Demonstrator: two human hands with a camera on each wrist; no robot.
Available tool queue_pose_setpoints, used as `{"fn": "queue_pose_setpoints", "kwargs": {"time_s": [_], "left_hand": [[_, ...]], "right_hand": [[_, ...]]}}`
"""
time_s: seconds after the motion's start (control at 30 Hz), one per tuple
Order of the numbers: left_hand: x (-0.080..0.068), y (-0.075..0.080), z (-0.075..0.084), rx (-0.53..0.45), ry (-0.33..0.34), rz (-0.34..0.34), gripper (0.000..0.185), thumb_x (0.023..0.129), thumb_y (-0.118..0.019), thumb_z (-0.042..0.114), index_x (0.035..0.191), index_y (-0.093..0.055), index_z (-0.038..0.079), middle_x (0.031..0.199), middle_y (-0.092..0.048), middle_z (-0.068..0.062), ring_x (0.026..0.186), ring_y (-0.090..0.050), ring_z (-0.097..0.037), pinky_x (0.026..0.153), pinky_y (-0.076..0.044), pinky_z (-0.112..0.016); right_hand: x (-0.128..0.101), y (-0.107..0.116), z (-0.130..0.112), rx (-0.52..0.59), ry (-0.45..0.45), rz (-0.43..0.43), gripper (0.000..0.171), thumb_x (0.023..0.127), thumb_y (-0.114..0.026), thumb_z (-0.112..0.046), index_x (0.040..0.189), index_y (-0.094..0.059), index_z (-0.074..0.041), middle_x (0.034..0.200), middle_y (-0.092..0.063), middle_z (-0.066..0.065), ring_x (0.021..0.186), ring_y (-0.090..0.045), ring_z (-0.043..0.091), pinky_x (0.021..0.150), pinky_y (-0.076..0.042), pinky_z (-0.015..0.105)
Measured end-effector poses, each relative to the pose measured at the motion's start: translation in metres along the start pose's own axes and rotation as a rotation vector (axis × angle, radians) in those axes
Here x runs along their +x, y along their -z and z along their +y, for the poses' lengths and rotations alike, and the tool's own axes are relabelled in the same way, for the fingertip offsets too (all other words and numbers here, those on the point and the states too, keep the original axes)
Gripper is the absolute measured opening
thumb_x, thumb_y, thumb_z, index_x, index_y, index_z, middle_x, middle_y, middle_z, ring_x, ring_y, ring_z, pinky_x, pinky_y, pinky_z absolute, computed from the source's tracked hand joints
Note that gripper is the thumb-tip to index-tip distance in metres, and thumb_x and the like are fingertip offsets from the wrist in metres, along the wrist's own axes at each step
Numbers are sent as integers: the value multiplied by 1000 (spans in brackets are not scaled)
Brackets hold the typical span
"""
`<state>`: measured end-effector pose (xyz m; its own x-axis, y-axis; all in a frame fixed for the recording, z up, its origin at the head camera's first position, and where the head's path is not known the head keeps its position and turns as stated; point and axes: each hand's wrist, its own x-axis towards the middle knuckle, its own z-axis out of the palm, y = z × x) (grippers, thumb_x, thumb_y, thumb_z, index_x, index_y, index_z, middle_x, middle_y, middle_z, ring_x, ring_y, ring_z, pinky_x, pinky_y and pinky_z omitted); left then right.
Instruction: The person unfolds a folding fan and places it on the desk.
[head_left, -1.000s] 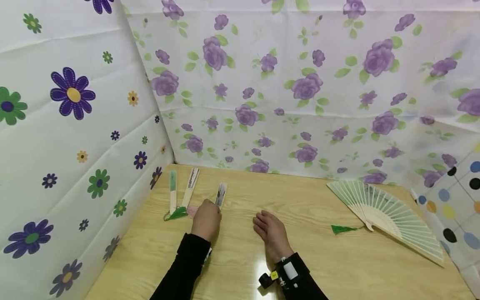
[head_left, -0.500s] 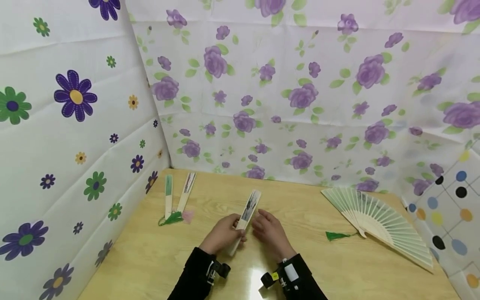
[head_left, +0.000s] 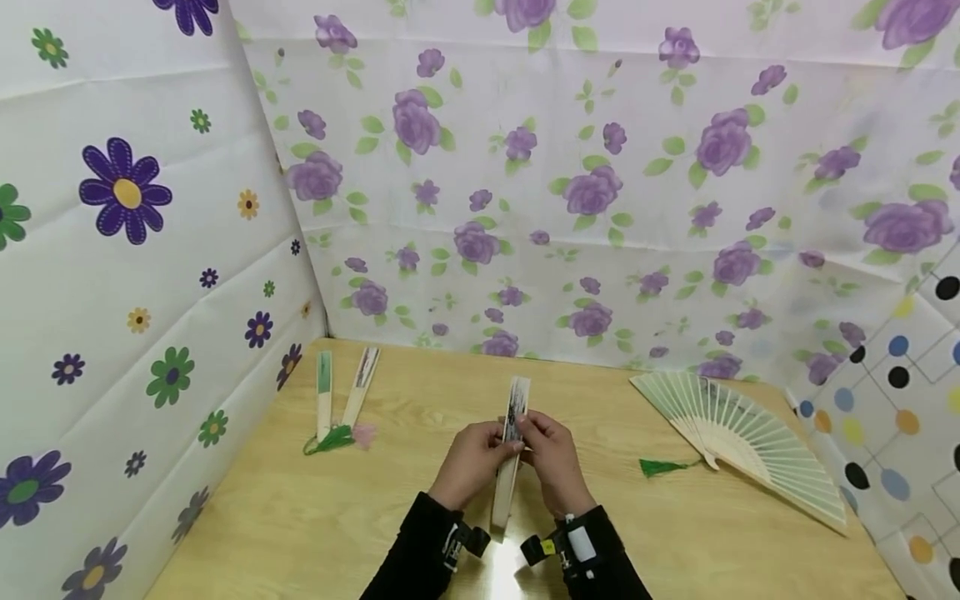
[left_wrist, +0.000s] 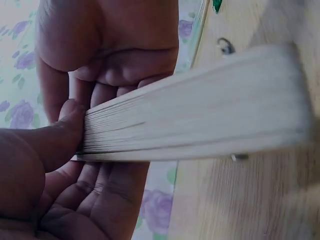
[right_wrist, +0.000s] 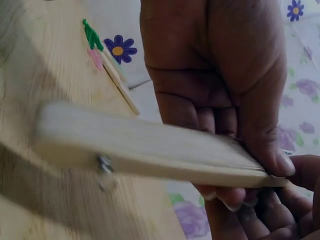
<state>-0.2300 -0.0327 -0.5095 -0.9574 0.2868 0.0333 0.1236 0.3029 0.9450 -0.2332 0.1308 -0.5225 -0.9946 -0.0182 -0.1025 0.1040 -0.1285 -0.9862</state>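
Observation:
A folded hand fan with pale wooden ribs and a dark printed pattern near its top points away from me, over the middle of the table. On its left side my left hand grips it, thumb across the face. My right hand holds it from the right, with the thumb on the printed part. Seen from the left wrist, the stacked ribs of the fan lie tightly together. A metal rivet shows near the fan's rounded end in the right wrist view.
At the back left lie two folded fans, one green-topped and one with a printed top, beside a green tassel and a pink tassel. A spread green fan lies at the right. Patterned cloth walls enclose the wooden table.
My left hand has brought the folded fan from the back left to the middle. My right hand, empty earlier, has taken hold of it too. The fan now points more straight ahead.

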Motion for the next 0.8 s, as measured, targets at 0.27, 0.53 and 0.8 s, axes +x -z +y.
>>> {"fn": "queue_pose_setpoints", "kwargs": {"time_s": [0.27, 0.53, 0.8], "left_hand": [[3, -2, -1, -19, 28, -52, 19, 113, -73, 15, 111, -82, -2, 116, -81, -19, 89, -63, -13, 76, -52, -23], [3, -5, -3, 83, 22, -30, 16, 110, -76, 12, 104, -81, -1, 104, -81, -16, 81, -61, -13, 70, -49, -23], [3, -11, -1, 105, 69, 63, 19, 110, -75, 14, 97, -77, 0, 84, -72, -7, 72, -57, -14, 65, -44, -23]], "right_hand": [[1, 5, 4, 20, 0, -34, 47, 121, -60, -31, 140, -74, 10, 137, -81, 22, 104, -81, 11, 83, -70, 24], [-1, 4, 11, 28, 20, -12, 42, 119, -64, -29, 130, -79, 9, 132, -84, 17, 93, -77, 9, 70, -65, 22], [-1, 1, 9, 56, 28, 74, 41, 120, -63, -25, 97, -77, 6, 101, -80, 7, 86, -79, 12, 66, -67, 25]]}}
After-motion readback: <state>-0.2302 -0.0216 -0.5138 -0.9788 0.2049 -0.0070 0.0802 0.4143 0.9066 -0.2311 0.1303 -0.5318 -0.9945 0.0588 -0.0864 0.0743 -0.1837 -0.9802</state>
